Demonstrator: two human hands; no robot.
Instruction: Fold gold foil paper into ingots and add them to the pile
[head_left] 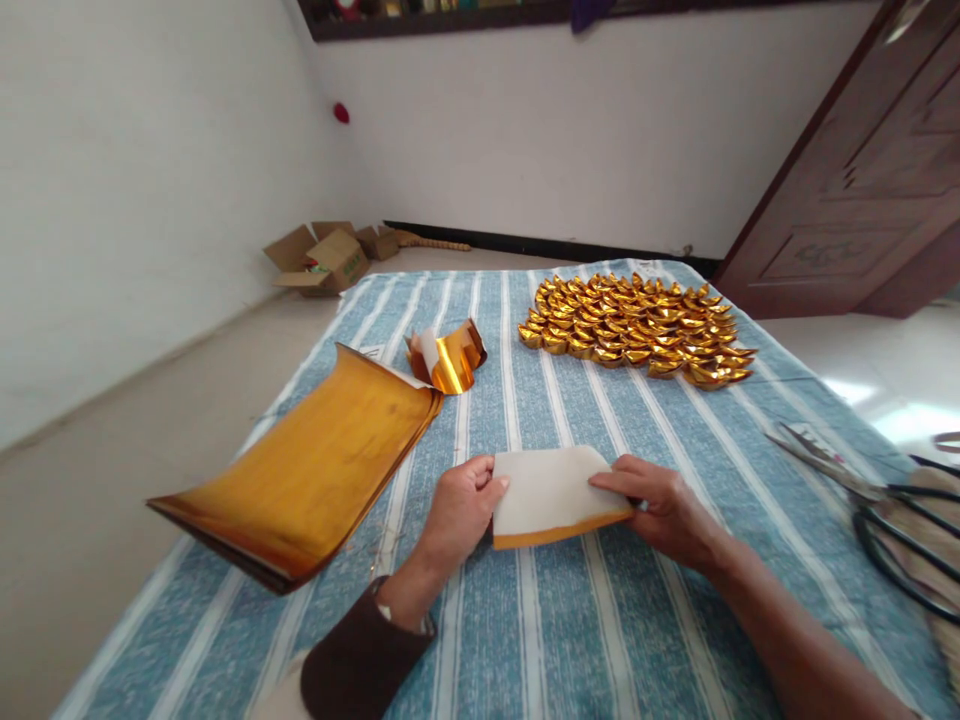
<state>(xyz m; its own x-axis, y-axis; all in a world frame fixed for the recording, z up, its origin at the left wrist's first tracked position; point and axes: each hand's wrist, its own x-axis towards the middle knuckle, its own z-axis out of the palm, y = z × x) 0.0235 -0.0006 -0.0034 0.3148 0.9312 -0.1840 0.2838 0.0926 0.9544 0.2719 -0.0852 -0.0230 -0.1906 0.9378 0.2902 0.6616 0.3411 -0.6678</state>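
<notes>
The foil sheet [551, 495] lies low over the near middle of the tabletop [600, 620], white backing up, with a gold strip showing along its near edge where the paper looks folded over. The left hand [457, 510] pinches its left edge between thumb and fingers; the right hand [664, 510] grips the right end, fingers laid over the corner. It looks very light and thin, limp enough to sag unless both ends are held, and likely to crease at once wherever it is pressed; the gold face is probably slick, the white side less so. The edges and corners seem the best places to hold, lightly, since a hard pinch would leave a mark. To the left a stack of gold sheets [315, 470] curls upward at its near and far ends, and beyond it lies a curled gold scrap [450, 360]. Farther back, right of centre, folded gold ingots [637, 330] sit packed in close rows. Scissors [870, 490] rest at the right edge, well apart from the hands. The tabletop carries a blue-and-white striped cloth, flat and slightly rough-looking. Around it are white walls, a pale floor, open cardboard boxes [322, 260] in the corner and a dark wooden door [862, 180] to the right.
</notes>
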